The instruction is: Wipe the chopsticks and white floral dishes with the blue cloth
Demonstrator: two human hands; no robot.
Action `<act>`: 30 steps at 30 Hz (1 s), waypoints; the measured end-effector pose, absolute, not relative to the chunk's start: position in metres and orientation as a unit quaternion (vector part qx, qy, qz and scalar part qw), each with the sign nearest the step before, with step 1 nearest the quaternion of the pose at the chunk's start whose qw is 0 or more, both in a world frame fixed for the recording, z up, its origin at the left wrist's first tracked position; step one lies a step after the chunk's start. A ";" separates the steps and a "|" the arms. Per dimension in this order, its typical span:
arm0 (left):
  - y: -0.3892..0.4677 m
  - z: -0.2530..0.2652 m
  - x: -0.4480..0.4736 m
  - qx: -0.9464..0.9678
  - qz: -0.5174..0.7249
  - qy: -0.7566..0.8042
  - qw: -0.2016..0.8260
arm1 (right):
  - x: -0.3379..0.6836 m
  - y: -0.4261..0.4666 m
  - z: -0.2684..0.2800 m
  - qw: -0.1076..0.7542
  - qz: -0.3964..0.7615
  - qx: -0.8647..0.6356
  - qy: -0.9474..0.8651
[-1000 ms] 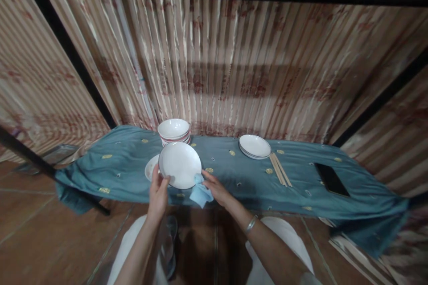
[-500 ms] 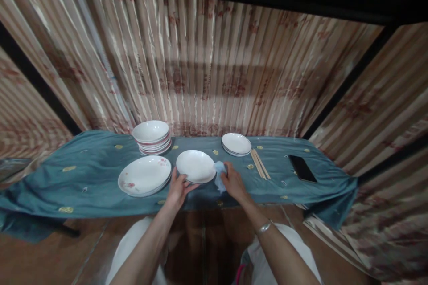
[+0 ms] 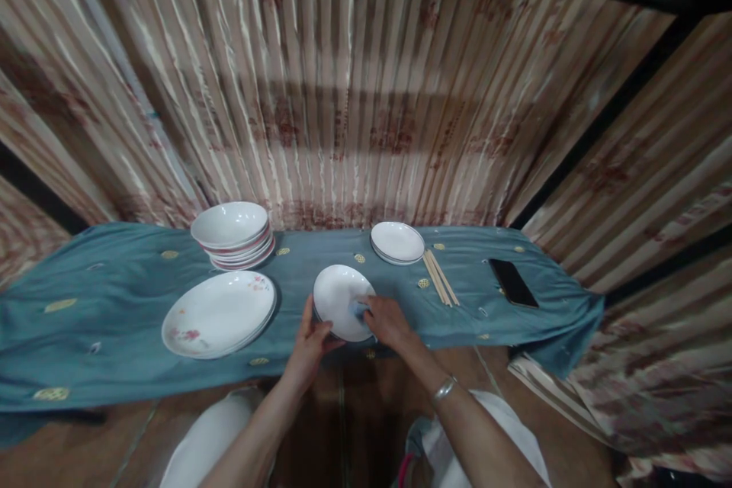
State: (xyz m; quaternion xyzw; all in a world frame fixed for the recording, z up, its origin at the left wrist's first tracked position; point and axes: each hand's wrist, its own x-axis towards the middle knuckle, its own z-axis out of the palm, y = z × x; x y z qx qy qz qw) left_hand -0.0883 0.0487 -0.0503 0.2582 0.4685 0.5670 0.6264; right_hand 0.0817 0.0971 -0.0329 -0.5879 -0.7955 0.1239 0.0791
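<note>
The hands of a seated person meet over a small round white ceramic plate with a thin dark rim (image 3: 335, 291) at the near edge of a long worktop draped in teal patterned fabric (image 3: 126, 282). The left hand (image 3: 312, 337) grips the plate; the right hand (image 3: 392, 322) pinches a crumpled light-blue cloth (image 3: 358, 308) against its inner face.

A pleated beige curtain with reddish print (image 3: 343, 91) fills the background. Near the worktop's left end lie stacked large oval white plates with pink flowers (image 3: 214, 314); behind them rises a stack of white bowls with red bands (image 3: 232, 232). Farther right, toward the curtain, sit stacked round white plates with dark rims (image 3: 397, 242), a black phone (image 3: 513, 283) and pale wooden chopsticks (image 3: 440, 278).

The plate in hand appears to be mid-wipe, its cleaning unfinished. Which of the stacked pieces are done and which are left cannot be told.

Both forearms angle inward from below. The left thumb lies over the plate's near rim, the fingers along its left side; the right hand bends inward over the right side, a silver bracelet (image 3: 444, 387) at the wrist.
</note>
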 end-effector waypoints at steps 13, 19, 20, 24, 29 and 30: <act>0.034 -0.039 -0.081 0.248 0.559 0.447 0.653 | 0.052 0.142 -0.055 0.183 0.056 -0.656 -0.730; 0.032 -0.041 -0.085 0.239 0.554 0.441 0.665 | 0.035 0.150 -0.059 0.308 0.150 -0.604 -0.720; 0.032 -0.041 -0.086 0.239 0.553 0.440 0.665 | 0.033 0.151 -0.059 0.333 0.177 -0.578 -0.724; 0.031 -0.043 -0.088 0.241 0.553 0.436 0.668 | 0.020 0.148 -0.060 0.405 0.269 -0.472 -0.736; 0.032 -0.046 -0.093 0.225 0.563 0.441 0.662 | 0.010 0.132 -0.054 0.405 0.355 -0.380 -0.752; 0.032 -0.046 -0.094 0.222 0.564 0.443 0.661 | 0.010 0.129 -0.053 0.398 0.380 -0.363 -0.752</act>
